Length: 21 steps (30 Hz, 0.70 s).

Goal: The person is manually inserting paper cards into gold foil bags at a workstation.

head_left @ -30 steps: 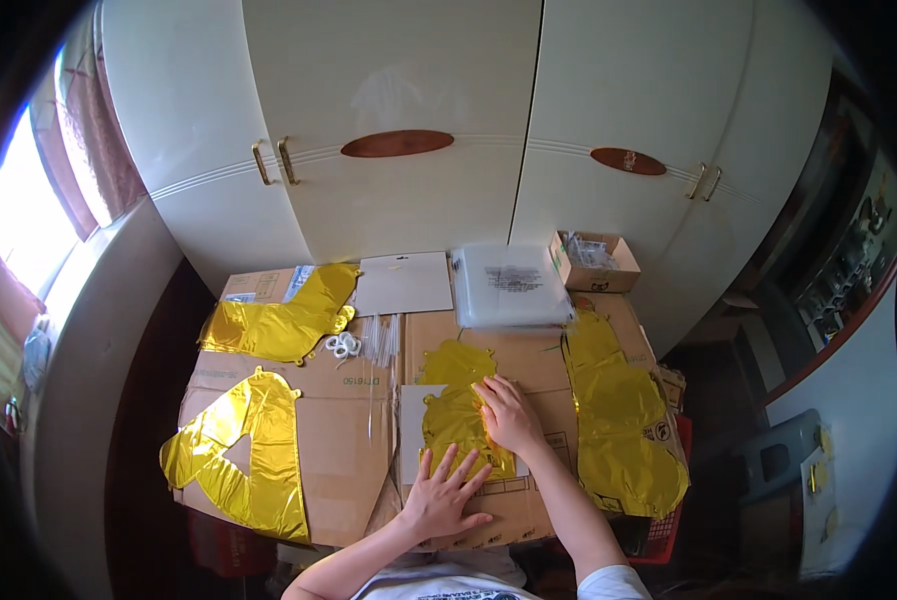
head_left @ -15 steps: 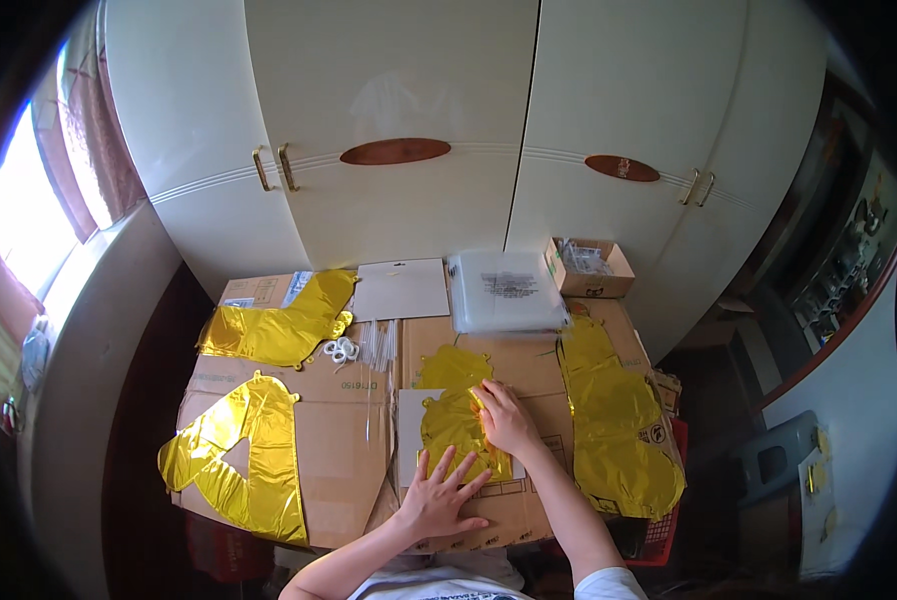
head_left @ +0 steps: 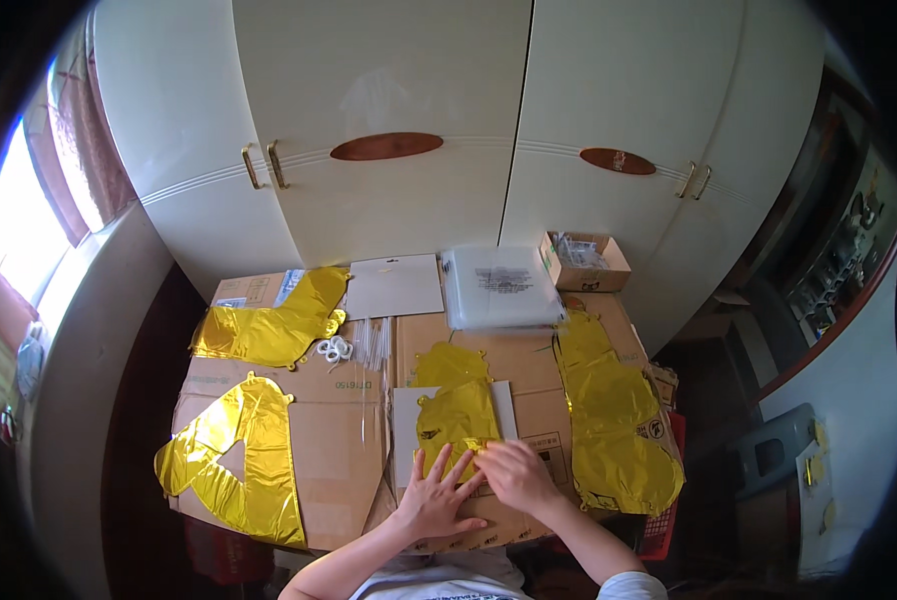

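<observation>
A flat gold foil balloon (head_left: 459,412) lies folded on a pale card (head_left: 505,402) in front of me. Its far part reaches past the card onto the cardboard. My left hand (head_left: 439,502) is open, fingers spread, its fingertips pressing on the balloon's near edge. Beside it, my right hand (head_left: 519,480) has bent fingers closed at the near right corner of the same foil. Its fingertips are partly hidden.
More flat gold foil balloons lie around: an A-shaped one (head_left: 237,455), a bent one (head_left: 274,325) and a stack (head_left: 614,425) at right. Behind are white rings (head_left: 335,349), clear straws (head_left: 373,345), plastic bags (head_left: 502,288), a grey board (head_left: 396,288) and a small box (head_left: 586,264).
My right hand has come down and nearer, from the balloon's right side to its near right corner. The foil's right part now lies flatter. My left hand stays spread in place.
</observation>
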### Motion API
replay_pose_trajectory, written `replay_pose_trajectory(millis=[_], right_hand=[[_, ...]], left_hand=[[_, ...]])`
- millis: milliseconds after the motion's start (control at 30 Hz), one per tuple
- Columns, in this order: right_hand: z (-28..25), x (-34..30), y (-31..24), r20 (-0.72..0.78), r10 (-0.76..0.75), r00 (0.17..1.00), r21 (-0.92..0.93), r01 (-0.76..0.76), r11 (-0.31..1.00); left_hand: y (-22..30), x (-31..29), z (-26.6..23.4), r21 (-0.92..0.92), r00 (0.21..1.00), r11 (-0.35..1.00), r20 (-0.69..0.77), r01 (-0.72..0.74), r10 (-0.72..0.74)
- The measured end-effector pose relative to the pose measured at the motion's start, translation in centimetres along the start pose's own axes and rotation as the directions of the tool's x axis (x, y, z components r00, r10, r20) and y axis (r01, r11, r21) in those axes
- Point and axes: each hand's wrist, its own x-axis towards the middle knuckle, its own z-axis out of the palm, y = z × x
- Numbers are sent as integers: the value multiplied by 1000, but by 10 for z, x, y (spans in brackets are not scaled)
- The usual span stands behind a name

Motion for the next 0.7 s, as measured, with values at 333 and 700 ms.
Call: replay_pose_trajectory(millis=[333, 700], right_hand=[[16, -25, 19, 97, 61, 993, 3, -62, 998], [12, -22, 38, 259, 52, 965, -55, -39, 998]], left_hand=[[1, 1, -4, -12, 1000, 1000, 4, 12, -12], [0, 0, -3, -25, 1000, 1000, -7, 5, -5]])
